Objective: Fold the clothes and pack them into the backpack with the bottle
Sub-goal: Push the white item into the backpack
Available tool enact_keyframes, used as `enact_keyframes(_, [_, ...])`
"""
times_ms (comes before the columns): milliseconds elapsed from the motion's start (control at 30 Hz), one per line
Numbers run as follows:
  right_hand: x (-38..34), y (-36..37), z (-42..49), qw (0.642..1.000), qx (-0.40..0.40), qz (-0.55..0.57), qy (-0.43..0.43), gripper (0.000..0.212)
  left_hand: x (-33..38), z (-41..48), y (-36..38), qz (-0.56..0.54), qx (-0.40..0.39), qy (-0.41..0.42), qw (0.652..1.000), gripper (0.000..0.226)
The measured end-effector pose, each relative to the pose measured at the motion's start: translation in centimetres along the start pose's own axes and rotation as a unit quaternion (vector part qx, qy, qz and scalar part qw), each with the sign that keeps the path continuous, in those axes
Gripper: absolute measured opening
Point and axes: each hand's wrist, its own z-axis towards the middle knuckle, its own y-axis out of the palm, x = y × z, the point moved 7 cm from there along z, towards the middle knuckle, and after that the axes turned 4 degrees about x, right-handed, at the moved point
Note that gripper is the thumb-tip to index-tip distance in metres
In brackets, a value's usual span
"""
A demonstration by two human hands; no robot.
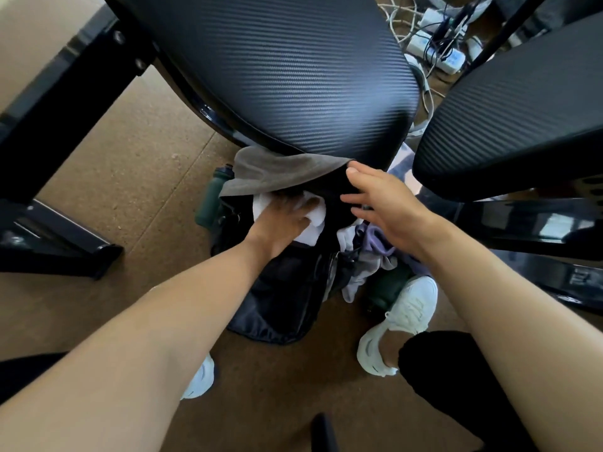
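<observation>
On the floor (130, 177) a black backpack (280, 298) lies open. At its mouth the left hand (280, 223) presses on a white garment (315, 220); its fingertips are blurred, so I cannot tell whether they curl round the cloth. The right hand (388, 207) hovers just above the backpack's far right corner, fingers spread and straight. A grey cloth (277, 172) drapes over the backpack's far end. A green bottle (210, 197) sits against its left side, and lilac clothes (378, 249) lie heaped just right of it.
</observation>
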Motion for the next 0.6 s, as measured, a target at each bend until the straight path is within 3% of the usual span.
enact_keyframes(100, [0.0,-0.6,0.2,0.999,0.027,-0.013,-0.03,0.033,0.0,1.5,0.7,-0.08,-0.074,-0.05,0.993,0.044])
enact_keyframes(167, [-0.2,-0.8,0.3,0.998,0.027,-0.012,-0.05,0.044,0.3,2.3,1.1,-0.091,-0.097,-0.034,0.991,0.039])
enact_keyframes(333, [-0.1,-1.4,0.0,0.999,0.011,-0.012,-0.045,0.032,-0.1,3.3,2.5,-0.104,-0.123,-0.009,0.987,0.03])
enact_keyframes(467, [-0.1,-1.8,-0.1,0.997,0.008,-0.055,-0.051,0.048,0.5,2.8,2.2,-0.089,-0.051,-0.029,0.994,0.049])
enact_keyframes(600, [0.1,-2.6,-0.7,0.994,0.013,-0.093,-0.059,0.04,1.5,-0.4,1.1,-0.209,0.137,-0.094,0.964,0.04])
